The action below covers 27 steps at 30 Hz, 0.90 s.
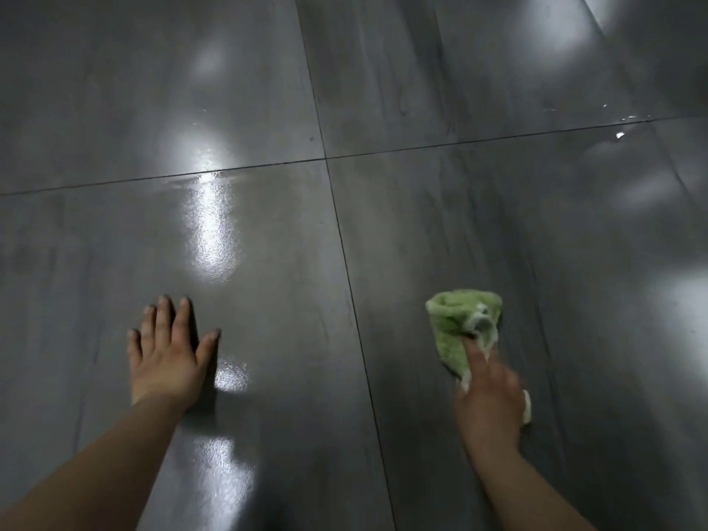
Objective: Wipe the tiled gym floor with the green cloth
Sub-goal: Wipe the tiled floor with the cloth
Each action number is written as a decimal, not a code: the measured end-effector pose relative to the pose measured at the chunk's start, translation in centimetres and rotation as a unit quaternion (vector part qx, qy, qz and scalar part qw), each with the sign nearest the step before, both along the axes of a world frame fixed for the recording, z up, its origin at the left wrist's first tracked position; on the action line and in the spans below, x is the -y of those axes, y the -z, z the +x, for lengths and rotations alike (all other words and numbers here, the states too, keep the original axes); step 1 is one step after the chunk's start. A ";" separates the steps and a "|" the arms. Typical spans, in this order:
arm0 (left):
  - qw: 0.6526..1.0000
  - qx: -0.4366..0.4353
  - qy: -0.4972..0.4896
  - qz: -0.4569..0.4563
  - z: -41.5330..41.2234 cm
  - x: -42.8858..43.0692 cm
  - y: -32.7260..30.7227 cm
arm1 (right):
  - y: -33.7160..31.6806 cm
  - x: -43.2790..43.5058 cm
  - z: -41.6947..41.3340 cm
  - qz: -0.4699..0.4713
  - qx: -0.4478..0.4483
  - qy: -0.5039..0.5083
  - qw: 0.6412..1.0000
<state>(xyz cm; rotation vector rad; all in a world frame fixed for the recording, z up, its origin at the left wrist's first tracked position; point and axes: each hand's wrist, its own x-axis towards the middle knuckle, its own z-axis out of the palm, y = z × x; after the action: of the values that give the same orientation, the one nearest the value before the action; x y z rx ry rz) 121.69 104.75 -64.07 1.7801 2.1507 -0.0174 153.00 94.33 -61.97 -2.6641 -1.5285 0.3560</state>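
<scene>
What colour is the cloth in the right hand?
Light green with whitish edging; the green cloth shows in the head view, held by the right hand.

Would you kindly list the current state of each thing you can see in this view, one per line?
Left hand: open, flat on the floor, fingers spread, holding nothing.
Right hand: blurred, gripping the cloth against the floor.
Green cloth: bunched up, partly under the right hand, on the right-hand tile.
Tiled floor: dark grey, glossy, with light reflections; droplets glint at the far right.

Left hand [168, 358] flat, right hand [488, 392] gripping.
</scene>
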 end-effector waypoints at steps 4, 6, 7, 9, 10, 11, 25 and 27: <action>1.000 -0.004 -0.006 -0.030 0.5 -0.3 -1.0 | 0.6 1.4 -8.1 0.001 -0.055 -0.137 0.989; 0.999 -0.005 0.014 -0.049 0.9 -0.2 -1.4 | 0.4 3.0 -10.4 -0.019 -0.066 -0.320 0.945; 0.998 -0.004 0.030 -0.057 1.4 0.0 -1.7 | 0.6 3.4 -10.1 -0.015 -0.065 -0.383 0.921; 0.996 0.008 0.063 -0.067 2.3 0.3 -2.1 | -0.3 2.7 -7.2 -0.061 -0.045 -0.420 0.904; 0.994 0.021 0.076 -0.070 2.9 0.4 -2.3 | -1.1 1.9 -5.4 -0.087 -0.047 -0.418 0.903; 0.993 0.039 0.086 -0.072 3.5 0.4 -2.7 | -2.1 0.9 -3.5 -0.103 -0.053 -0.404 0.907; 0.911 0.068 0.406 -0.013 19.8 -1.8 -7.7 | -11.2 8.1 22.8 -0.157 -0.090 -0.058 0.982; 0.877 0.042 0.478 0.022 23.2 -2.3 -8.8 | -10.6 11.5 25.2 -0.130 -0.110 0.006 0.985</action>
<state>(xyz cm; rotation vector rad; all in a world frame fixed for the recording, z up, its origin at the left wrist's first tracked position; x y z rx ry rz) 144.91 107.08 -55.27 2.6096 1.0191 -0.1303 178.23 82.80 -51.40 -2.7016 -1.4904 0.8722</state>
